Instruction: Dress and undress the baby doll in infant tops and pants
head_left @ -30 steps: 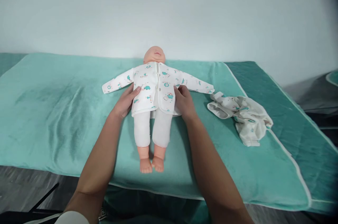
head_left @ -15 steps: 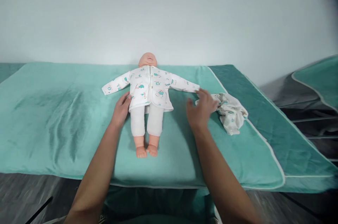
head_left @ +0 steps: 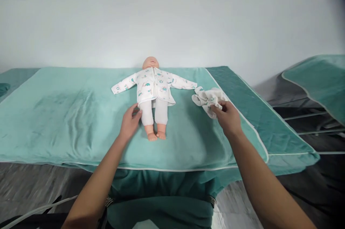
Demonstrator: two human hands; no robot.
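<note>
A baby doll [head_left: 151, 63] lies on its back, arms spread, head toward the wall. It wears a white printed jacket [head_left: 145, 84] fastened down the front, and white material covers its legs down to the shins. Beside the doll's hip, my left hand [head_left: 131, 121] rests with fingers slightly apart near the jacket's hem, holding nothing. My right hand [head_left: 228, 117] pinches a crumpled white printed garment [head_left: 206, 96] by its near edge. That garment lies bunched just below the cuff of the doll's sleeve; its exact kind cannot be made out.
A light green plush cover [head_left: 67, 121] with pale piping lies over a darker green bed [head_left: 250, 106]. Behind is a white wall [head_left: 172, 27]. To the right, green cloth [head_left: 318, 81] hangs by metal bars [head_left: 307, 115]. A pale cable [head_left: 43, 208] runs at lower left.
My right hand has moved right and closed on the garment, which has shifted left toward the doll's sleeve. My left hand stays near the doll's hip. The camera view has tilted up.
</note>
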